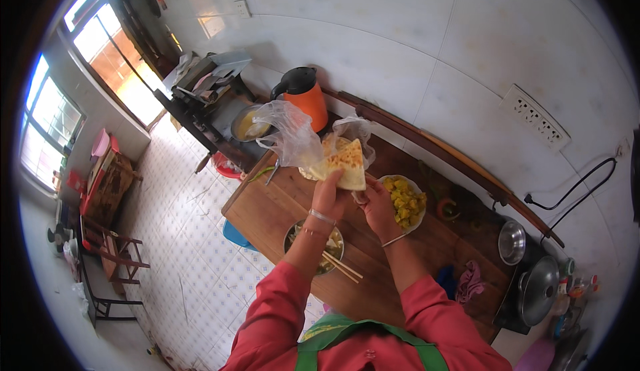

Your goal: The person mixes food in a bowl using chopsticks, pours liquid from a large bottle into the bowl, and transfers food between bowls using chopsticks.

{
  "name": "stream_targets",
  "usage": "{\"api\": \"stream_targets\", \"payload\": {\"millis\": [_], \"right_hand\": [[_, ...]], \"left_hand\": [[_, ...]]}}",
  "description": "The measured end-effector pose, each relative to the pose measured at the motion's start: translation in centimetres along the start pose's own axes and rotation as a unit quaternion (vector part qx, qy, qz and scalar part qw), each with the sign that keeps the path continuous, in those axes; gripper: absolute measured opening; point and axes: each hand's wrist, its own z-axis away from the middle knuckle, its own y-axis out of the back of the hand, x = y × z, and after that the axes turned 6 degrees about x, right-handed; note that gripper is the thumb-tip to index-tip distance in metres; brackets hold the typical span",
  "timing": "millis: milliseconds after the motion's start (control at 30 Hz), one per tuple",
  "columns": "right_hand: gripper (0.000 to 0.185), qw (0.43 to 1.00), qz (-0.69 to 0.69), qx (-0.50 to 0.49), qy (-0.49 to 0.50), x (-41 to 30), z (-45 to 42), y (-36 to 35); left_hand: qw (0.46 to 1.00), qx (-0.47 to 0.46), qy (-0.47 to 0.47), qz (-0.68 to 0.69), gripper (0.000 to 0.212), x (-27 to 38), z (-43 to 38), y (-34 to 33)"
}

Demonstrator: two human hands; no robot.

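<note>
My left hand [330,197] grips a folded wedge of browned flatbread [349,163], thumb on top. My right hand [378,206] is close beside it, its fingers pinching what looks like the bread's lower corner; whether that bit is torn off I cannot tell. Behind the bread, a clear plastic bag [295,136] spreads over more flatbread, partly hidden. To the right of my right hand stands a white plate [419,221] of yellow chunky food [404,200]. Below my left wrist, a metal bowl [287,245] of food has a pair of chopsticks [345,267] across its rim.
An orange thermos jug [307,102] stands by the wall, near a pan of yellowish liquid [247,123]. A green chili [261,172] lies at the left edge of the wooden table [265,203]. Cloths [469,282] and a lidded wok [539,291] are at the right.
</note>
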Motion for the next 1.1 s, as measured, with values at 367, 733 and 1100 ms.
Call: {"api": "stream_targets", "payload": {"millis": [367, 733, 1100], "right_hand": [[0.023, 0.991, 0.05, 0.125, 0.003, 1.8, 2.6, -0.4], [0.034, 0.989, 0.121, 0.077, 0.025, 0.7, 2.4, -1.8], [0.037, 0.958, 0.233, 0.099, 0.136, 2.3, 1.1, 0.3]], "left_hand": [[0.988, 0.119, -0.042, -0.093, 0.034, -1.2, -13.3, 2.9], [0.612, -0.043, -0.482, -0.626, 0.04, 6.8, -22.3, 8.2], [0.947, -0.071, -0.154, -0.273, 0.034, 2.4, -3.2, -3.9]]}}
